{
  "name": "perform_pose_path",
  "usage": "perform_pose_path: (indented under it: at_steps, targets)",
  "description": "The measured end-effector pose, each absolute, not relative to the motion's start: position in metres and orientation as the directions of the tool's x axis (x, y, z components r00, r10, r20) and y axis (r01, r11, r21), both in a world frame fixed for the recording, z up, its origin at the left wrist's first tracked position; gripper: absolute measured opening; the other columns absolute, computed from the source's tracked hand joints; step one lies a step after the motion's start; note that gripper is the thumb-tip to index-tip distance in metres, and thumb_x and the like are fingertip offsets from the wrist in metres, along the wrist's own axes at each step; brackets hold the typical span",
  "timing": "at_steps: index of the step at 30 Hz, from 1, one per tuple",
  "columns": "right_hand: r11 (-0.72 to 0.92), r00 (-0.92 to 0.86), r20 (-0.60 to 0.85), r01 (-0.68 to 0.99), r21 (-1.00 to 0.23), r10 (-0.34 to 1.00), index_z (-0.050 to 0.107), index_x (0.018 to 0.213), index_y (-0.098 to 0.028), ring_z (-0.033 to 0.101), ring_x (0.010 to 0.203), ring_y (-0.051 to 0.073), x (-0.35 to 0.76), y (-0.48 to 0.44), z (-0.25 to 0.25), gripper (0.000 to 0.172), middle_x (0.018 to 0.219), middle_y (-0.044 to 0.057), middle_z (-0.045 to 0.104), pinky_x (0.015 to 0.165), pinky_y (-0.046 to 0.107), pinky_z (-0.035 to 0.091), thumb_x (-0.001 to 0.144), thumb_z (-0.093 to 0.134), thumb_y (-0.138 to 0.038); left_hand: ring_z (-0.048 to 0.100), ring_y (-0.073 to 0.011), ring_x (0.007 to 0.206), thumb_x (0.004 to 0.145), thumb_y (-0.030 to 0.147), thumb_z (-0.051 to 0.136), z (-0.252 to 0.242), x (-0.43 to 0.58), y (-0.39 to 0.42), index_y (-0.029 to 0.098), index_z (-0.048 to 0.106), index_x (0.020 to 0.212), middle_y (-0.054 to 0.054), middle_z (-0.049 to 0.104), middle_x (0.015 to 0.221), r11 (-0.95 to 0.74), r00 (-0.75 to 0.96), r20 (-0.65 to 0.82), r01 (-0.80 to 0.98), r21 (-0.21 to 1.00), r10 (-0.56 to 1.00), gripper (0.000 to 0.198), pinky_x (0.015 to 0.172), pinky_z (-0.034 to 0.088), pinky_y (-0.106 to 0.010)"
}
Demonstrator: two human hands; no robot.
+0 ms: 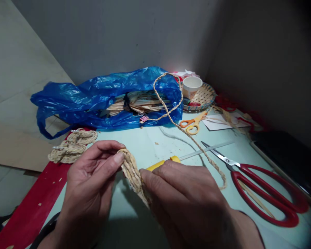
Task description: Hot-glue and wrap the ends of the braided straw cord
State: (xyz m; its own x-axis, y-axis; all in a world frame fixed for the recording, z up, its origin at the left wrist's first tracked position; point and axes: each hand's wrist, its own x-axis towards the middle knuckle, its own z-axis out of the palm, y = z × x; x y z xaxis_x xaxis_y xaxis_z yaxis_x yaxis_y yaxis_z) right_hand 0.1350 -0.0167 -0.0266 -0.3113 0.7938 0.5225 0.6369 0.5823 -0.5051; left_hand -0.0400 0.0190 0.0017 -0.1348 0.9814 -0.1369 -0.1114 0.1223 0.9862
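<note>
My left hand (93,180) pinches the top end of a coiled piece of braided straw (131,169) between thumb and fingers. My right hand (186,197) is closed on the lower side of the same piece, its thumb pressed along the edge. From near my right hand a long braided straw cord (194,140) runs up and loops over the blue bag, ending at a pink binder clip (144,119). Just beyond my right knuckles lies a yellow tool (159,164) with a long clear rod, partly hidden by the hand.
A blue plastic bag (93,95) holds straw strips (142,102). Two coiled braided pieces (67,152) lie at left. Orange scissors (193,123), large red-handled scissors (264,197), a white paper cup (192,86) on a woven tray (208,97) and a black flat object (287,155) are to the right.
</note>
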Motion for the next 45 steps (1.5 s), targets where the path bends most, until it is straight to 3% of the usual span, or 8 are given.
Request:
perform_pose_path:
  at_steps: [6, 10, 13, 20, 24, 28, 45]
  targets:
    - [0.577, -0.316, 0.523, 0.669, -0.468, 0.791, 0.06, 0.079, -0.026, 0.053, 0.057, 0.016, 0.131, -0.017, -0.028, 0.017, 0.069, 0.0, 0.061, 0.053, 0.029, 0.04, 0.09, 0.053, -0.015, 0.049, -0.0075, 0.047, 0.067, 0.03, 0.089, 0.004, -0.035, 0.017, 0.023, 0.075, 0.085, 0.005, 0.062, 0.061, 0.109, -0.172, -0.11, -0.012, 0.994, 0.979, 0.024, 0.041, 0.038, -0.016]
    - [0.572, -0.339, 0.484, 0.651, -0.499, 0.807, 0.064, 0.092, -0.023, 0.058, 0.067, 0.018, 0.13, -0.018, -0.03, 0.012, 0.078, 0.0, 0.065, 0.061, 0.033, 0.043, 0.099, 0.055, -0.024, 0.061, -0.0168, 0.054, 0.064, 0.04, 0.088, 0.005, -0.025, 0.018, 0.023, 0.072, 0.087, 0.004, 0.062, 0.061, 0.063, -0.232, -0.06, 0.002, 0.998, 0.971, 0.032, 0.045, 0.047, -0.025]
    - [0.608, -0.333, 0.553, 0.659, -0.442, 0.764, 0.066, 0.096, -0.021, 0.059, 0.07, 0.02, 0.128, -0.016, -0.031, 0.021, 0.08, 0.0, 0.066, 0.06, 0.036, 0.039, 0.1, 0.059, -0.04, 0.065, -0.0192, 0.059, 0.064, 0.041, 0.087, 0.005, -0.02, 0.021, 0.023, 0.072, 0.088, 0.003, 0.064, 0.063, 0.037, -0.23, -0.036, 0.001, 0.999, 0.972, 0.034, 0.05, 0.051, -0.027]
    - [0.604, -0.3, 0.689, 0.757, -0.248, 0.66, 0.064, 0.078, -0.019, 0.052, 0.066, 0.019, 0.126, -0.01, -0.027, 0.014, 0.069, 0.0, 0.062, 0.055, 0.035, 0.031, 0.092, 0.064, -0.018, 0.063, -0.0151, 0.062, 0.067, 0.034, 0.088, 0.0, -0.027, 0.022, 0.023, 0.074, 0.086, 0.003, 0.066, 0.068, 0.032, -0.197, -0.038, -0.035, 0.999, 0.98, 0.026, 0.054, 0.051, -0.022]
    - [0.584, -0.295, 0.689, 0.779, -0.229, 0.662, 0.063, 0.077, -0.019, 0.051, 0.066, 0.018, 0.128, -0.008, -0.025, 0.015, 0.07, 0.0, 0.062, 0.057, 0.034, 0.029, 0.091, 0.063, -0.013, 0.062, -0.0094, 0.068, 0.075, 0.027, 0.085, -0.002, -0.034, 0.018, 0.026, 0.077, 0.091, 0.004, 0.07, 0.078, 0.063, -0.125, -0.069, -0.046, 0.997, 0.99, 0.018, 0.06, 0.05, -0.013]
    - [0.573, -0.288, 0.71, 0.795, -0.197, 0.643, 0.063, 0.076, -0.019, 0.048, 0.066, 0.019, 0.128, -0.008, -0.024, 0.015, 0.068, 0.0, 0.06, 0.057, 0.035, 0.025, 0.088, 0.063, -0.01, 0.065, -0.009, 0.071, 0.081, 0.03, 0.081, -0.001, -0.038, 0.019, 0.028, 0.081, 0.092, 0.003, 0.075, 0.087, 0.043, -0.065, -0.042, 0.007, 0.999, 0.997, 0.012, 0.064, 0.052, -0.011]
    - [0.596, -0.289, 0.74, 0.782, -0.183, 0.607, 0.065, 0.073, -0.019, 0.044, 0.063, 0.017, 0.13, -0.007, -0.021, 0.017, 0.065, -0.001, 0.059, 0.055, 0.035, 0.025, 0.087, 0.063, -0.01, 0.068, -0.0107, 0.073, 0.072, 0.037, 0.089, -0.006, -0.046, 0.023, 0.029, 0.083, 0.083, 0.002, 0.078, 0.083, 0.012, -0.104, -0.001, 0.107, 0.994, 0.995, 0.015, 0.063, 0.052, -0.009]
